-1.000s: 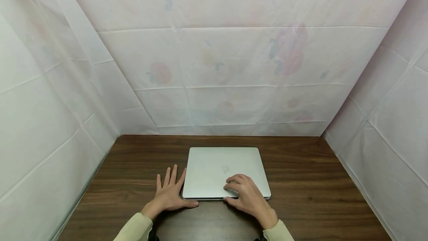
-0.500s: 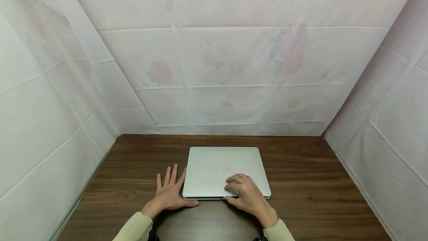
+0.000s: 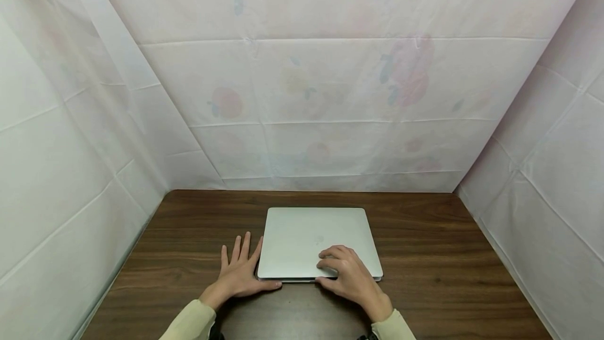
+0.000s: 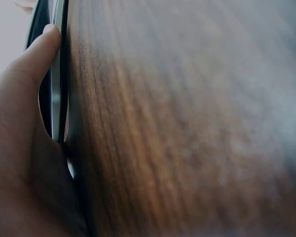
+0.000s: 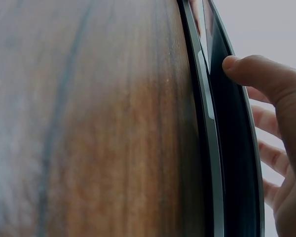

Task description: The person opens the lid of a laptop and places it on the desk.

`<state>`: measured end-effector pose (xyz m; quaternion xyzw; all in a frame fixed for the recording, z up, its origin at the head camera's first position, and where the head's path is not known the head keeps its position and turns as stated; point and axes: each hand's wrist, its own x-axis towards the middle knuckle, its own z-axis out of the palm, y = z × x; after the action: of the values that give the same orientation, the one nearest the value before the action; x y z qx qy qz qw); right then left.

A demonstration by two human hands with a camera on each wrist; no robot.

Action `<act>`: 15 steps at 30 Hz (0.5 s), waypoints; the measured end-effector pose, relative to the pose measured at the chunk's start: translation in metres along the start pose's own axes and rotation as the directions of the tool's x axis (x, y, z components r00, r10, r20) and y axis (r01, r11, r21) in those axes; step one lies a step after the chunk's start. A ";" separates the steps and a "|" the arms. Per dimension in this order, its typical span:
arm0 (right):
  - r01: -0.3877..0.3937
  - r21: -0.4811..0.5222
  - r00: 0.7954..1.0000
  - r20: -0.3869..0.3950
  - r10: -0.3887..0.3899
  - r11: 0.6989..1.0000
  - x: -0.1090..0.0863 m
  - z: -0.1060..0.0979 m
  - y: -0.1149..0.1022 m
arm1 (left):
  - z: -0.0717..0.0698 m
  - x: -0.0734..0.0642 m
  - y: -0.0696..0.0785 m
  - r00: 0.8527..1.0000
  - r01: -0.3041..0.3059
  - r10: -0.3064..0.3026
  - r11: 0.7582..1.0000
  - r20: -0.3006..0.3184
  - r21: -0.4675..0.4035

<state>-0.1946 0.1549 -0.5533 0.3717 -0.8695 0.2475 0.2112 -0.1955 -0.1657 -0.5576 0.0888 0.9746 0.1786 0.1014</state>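
A silver laptop lies on the wooden table, its lid a narrow gap above the base along the front edge. My right hand pinches that front edge: the thumb lies against the dark inner side of the lid, and the fingers rest over its outer face. Below the lid, the right wrist view shows the metal base edge. My left hand is spread flat at the laptop's left front corner. Its thumb touches the front edge of the base.
Brown wood-grain tabletop surrounds the laptop. Pale printed cloth hangs along the back edge, with white cloth sheets at the left and right sides.
My left thumb has slid slightly to the right along the laptop's front edge. The right hand keeps its pinch on the lid, with hardly any movement.
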 end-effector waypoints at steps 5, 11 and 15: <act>0.016 0.006 1.000 -0.017 -0.016 1.000 0.000 0.000 0.000 | -0.003 -0.001 0.003 1.000 0.011 -0.012 1.000 0.018 0.015; 0.026 0.015 0.999 -0.043 -0.026 1.000 0.002 -0.001 0.001 | -0.002 -0.001 0.003 1.000 0.009 -0.009 0.999 0.005 0.032; 0.027 0.015 0.999 -0.047 -0.027 1.000 0.003 -0.002 0.000 | 0.000 0.001 0.001 1.000 0.011 -0.011 0.999 -0.002 0.041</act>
<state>-0.1960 0.1544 -0.5495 0.3791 -0.8572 0.2601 0.2319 -0.1962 -0.1643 -0.5569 0.0852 0.9786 0.1584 0.0997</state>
